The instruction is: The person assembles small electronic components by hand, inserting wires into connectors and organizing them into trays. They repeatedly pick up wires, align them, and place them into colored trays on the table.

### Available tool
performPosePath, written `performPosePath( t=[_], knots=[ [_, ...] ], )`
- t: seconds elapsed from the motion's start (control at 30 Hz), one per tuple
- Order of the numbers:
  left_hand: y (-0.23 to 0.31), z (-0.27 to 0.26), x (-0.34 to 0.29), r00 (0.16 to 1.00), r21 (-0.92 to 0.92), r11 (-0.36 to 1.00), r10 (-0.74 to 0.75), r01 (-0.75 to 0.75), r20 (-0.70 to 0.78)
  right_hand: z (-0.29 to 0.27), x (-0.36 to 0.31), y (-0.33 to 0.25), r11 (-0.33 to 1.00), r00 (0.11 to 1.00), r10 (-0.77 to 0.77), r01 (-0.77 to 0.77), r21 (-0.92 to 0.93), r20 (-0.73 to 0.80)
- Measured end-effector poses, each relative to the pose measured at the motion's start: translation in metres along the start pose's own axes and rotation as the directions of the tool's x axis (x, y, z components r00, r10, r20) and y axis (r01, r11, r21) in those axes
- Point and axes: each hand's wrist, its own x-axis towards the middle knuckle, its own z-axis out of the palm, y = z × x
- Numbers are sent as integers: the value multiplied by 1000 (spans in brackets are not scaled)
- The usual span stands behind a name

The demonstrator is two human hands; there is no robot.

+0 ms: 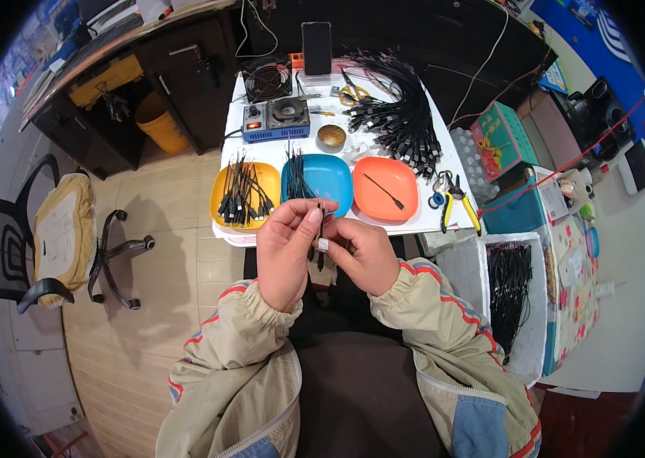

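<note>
My left hand [290, 248] and my right hand [364, 253] meet just in front of the table's near edge, both with fingers closed in a pinch. Between them is a short black cable [320, 258], its dark plug ends pointing down; its upper part is mostly hidden by fingers. A white wrap [323, 245] covers the tip of my right thumb. Beyond my hands stand a yellow tray [218, 200] of short black cables, a blue tray [337, 177] with more of them, and an orange tray [385, 169] holding a single cable [385, 192].
Behind the trays are a blue soldering unit [275, 122], a small fan [267, 82], a round tin [331, 137], and a phone [316, 47]. A large black cable bundle [406, 126] lies right, near yellow-handled pliers [458, 203]. A white box [537, 305] of cables stands right; an office chair [63, 229] left.
</note>
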Motion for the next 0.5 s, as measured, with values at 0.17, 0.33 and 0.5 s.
performPosePath(
  t=[0.17,0.33,0.5],
  knots=[
    [-2,5,-3,1000,-25,999,-27,28,10,1,-5,4,998,999,50,-50,42,-9],
    [-4,5,-4,999,110,994,19,-24,41,4,-6,8,998,999,18,-16,57,-38],
    [-7,3,-3,999,130,991,22,-26,33,-16,-7,-1,989,995,96,-92,118,-32]
  ],
)
